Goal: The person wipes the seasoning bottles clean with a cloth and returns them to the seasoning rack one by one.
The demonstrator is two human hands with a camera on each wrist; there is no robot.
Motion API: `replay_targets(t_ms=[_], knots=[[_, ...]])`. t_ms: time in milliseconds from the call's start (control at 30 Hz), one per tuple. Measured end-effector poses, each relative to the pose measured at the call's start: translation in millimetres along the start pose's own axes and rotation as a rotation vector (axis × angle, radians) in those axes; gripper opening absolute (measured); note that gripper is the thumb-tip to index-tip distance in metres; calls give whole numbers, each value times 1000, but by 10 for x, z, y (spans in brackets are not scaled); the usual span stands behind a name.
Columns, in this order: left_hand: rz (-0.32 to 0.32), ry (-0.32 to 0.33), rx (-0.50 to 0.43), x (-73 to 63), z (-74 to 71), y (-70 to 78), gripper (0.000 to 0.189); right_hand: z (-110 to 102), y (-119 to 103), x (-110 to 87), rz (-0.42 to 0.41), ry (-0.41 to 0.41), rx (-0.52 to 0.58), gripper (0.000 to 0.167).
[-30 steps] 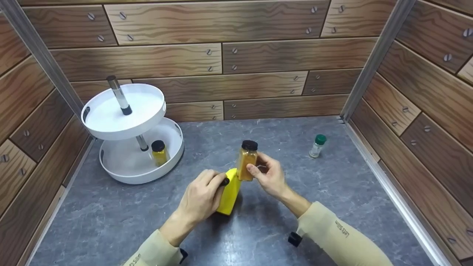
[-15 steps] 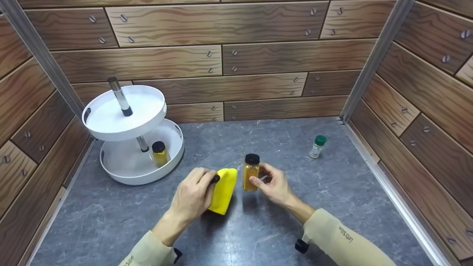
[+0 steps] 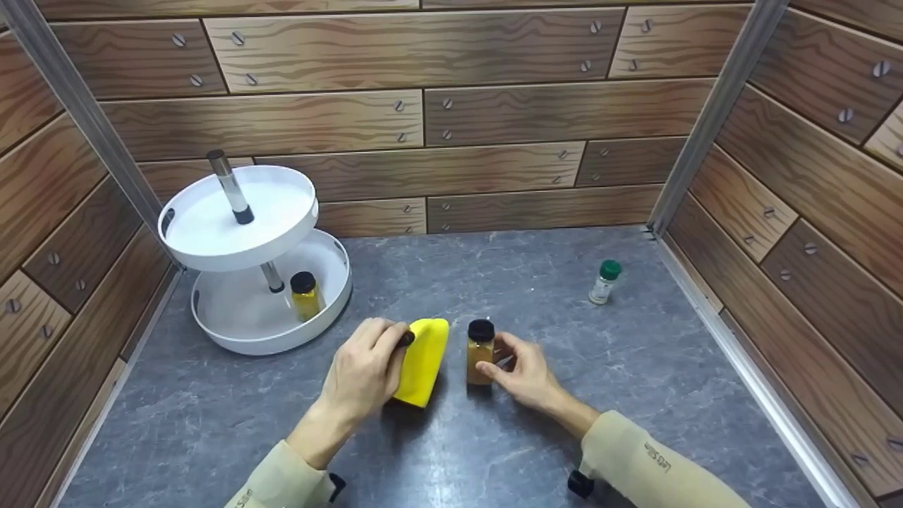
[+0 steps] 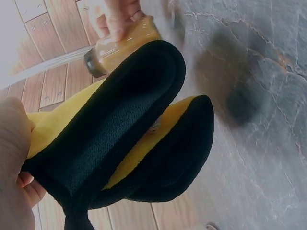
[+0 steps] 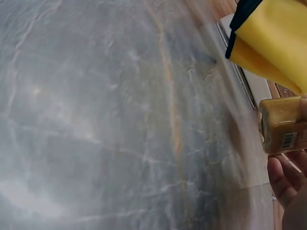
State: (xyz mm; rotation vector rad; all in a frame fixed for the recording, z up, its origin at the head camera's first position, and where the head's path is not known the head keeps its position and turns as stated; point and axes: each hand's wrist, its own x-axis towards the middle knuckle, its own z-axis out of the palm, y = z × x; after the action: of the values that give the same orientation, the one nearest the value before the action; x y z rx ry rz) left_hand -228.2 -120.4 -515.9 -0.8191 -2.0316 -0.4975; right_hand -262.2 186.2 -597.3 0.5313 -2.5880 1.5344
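Observation:
My left hand (image 3: 363, 363) pinches a folded yellow cloth (image 3: 423, 360) with dark edging at its upper end. In the left wrist view the dark-edged folds of the cloth (image 4: 120, 120) hang open, with a dark loop at the corner. To the right of it, my right hand (image 3: 525, 370) holds a spice jar (image 3: 480, 363) of orange-brown powder with a black lid, thumb in front and fingers behind. The jar stands upright, low over the tabletop, apart from the cloth. A barcode shows on the jar (image 5: 283, 124) in the right wrist view.
At the left stands a two-tier white tray stand (image 3: 271, 344); a yellow spice jar (image 3: 305, 300) with a black lid sits on its lower tier. A small green-lidded spice jar (image 3: 603, 286) is at the back right. Wood-patterned walls (image 3: 423, 56) enclose the grey tabletop (image 3: 211, 409).
My right hand has lowered the spice jar toward the tabletop, away from the cloth. The left hand has drawn the cloth leftward, opening a gap between them.

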Motion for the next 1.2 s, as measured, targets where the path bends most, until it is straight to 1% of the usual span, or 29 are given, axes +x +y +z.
replay_targets(t_ms=[233, 467, 667, 800, 900, 967, 1033, 1100, 1200], knots=[[-14, 4, 2, -18, -8, -23, 10, 16, 85, -36, -7, -3, -80, 45], [-28, 13, -13, -5, -16, -30, 11, 32, 118, -65, -23, -11, -94, 46], [-34, 23, -11, -3, -19, -43, 14, 43, 115, -72, -30, 30, -149, 45], [-39, 23, -6, -14, -15, -47, 13, 68, 101, -96, -21, 71, -152, 45], [-36, 31, -4, -22, -6, -54, 14, 72, 83, -115, -23, 78, -143, 47], [-33, 36, -5, -25, 1, -55, 13, 52, 73, -116, -26, 58, -155, 53], [-30, 37, -6, -25, 7, -52, 13, 10, 70, -90, -38, 11, -163, 64], [-32, 35, -9, -22, 11, -46, 13, -49, 73, -43, -58, -66, -148, 78], [-41, 30, -11, -20, 18, -31, 12, -146, 100, 50, -92, -223, -77, 91]])
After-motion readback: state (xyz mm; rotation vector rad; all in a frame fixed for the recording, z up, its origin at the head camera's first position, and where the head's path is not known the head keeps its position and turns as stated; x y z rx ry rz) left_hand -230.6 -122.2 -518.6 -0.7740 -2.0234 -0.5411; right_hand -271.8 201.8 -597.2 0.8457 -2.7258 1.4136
